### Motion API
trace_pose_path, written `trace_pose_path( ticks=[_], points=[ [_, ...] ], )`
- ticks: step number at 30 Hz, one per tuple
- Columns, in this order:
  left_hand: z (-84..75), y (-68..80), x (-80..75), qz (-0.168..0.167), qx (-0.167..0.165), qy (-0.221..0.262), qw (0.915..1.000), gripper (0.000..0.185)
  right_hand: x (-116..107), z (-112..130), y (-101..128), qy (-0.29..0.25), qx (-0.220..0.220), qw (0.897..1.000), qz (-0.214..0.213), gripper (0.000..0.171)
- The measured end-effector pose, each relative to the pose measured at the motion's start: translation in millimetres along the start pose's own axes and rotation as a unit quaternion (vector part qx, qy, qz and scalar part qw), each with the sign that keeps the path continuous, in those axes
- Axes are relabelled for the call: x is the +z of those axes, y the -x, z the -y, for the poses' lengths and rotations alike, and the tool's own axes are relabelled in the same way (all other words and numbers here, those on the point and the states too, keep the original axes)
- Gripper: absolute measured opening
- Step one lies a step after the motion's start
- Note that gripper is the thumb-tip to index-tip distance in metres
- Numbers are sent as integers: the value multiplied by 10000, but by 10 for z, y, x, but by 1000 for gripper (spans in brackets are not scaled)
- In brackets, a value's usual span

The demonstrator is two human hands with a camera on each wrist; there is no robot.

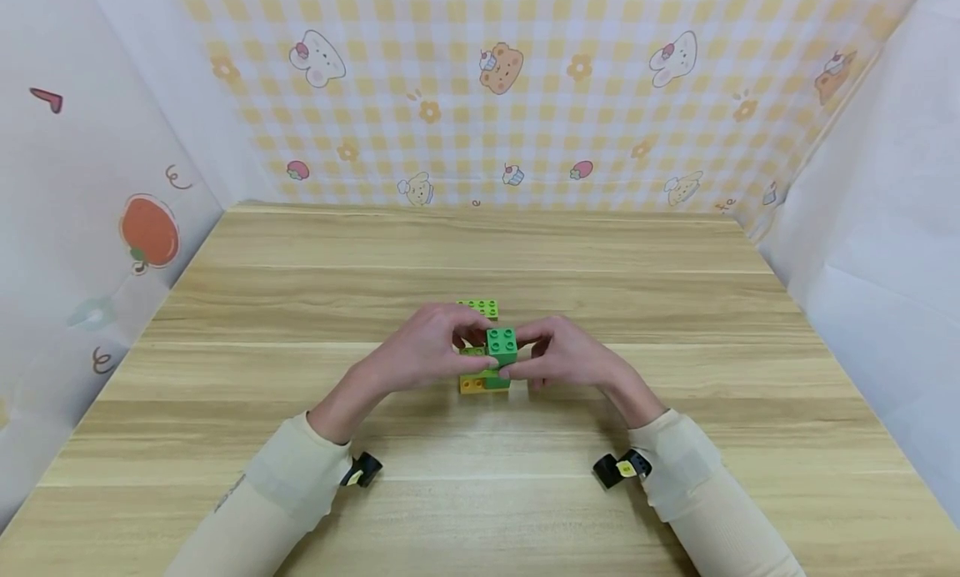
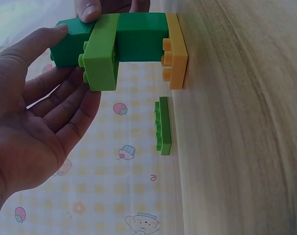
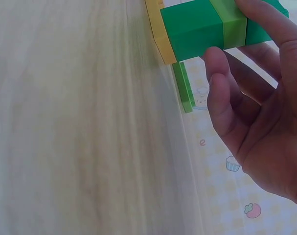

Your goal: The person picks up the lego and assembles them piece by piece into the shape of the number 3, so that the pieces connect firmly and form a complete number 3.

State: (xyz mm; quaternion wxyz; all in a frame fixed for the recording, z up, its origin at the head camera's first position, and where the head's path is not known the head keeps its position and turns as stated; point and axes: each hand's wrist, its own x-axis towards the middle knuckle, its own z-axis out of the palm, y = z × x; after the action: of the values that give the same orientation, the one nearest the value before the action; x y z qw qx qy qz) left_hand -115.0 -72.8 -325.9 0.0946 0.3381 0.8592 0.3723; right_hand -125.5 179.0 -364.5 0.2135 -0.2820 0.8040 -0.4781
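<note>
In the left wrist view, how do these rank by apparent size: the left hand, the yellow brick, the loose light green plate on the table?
1. left hand, largest, though nearest the camera.
2. yellow brick.
3. loose light green plate; it lies farther back, so its rank below the brick is unsure.

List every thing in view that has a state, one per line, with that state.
Stack of plastic building bricks: upright on the table, yellow flat brick at the bottom, dark green bricks and a light green brick above.
Loose light green flat brick: lying on the table behind the stack, studs up, untouched.
Left hand: fingertips on the stack's top brick.
Right hand: fingers on the stack's upper bricks.
Wooden table: bearing both.
</note>
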Motion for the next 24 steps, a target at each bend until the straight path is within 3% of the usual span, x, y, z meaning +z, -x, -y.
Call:
trace_pose_path(
  ticks=[24],
  points=[
    [23, 1, 15, -41, 225, -400, 9989, 32, 11, 44, 20, 214, -66, 9997, -9, 17]
  ],
)
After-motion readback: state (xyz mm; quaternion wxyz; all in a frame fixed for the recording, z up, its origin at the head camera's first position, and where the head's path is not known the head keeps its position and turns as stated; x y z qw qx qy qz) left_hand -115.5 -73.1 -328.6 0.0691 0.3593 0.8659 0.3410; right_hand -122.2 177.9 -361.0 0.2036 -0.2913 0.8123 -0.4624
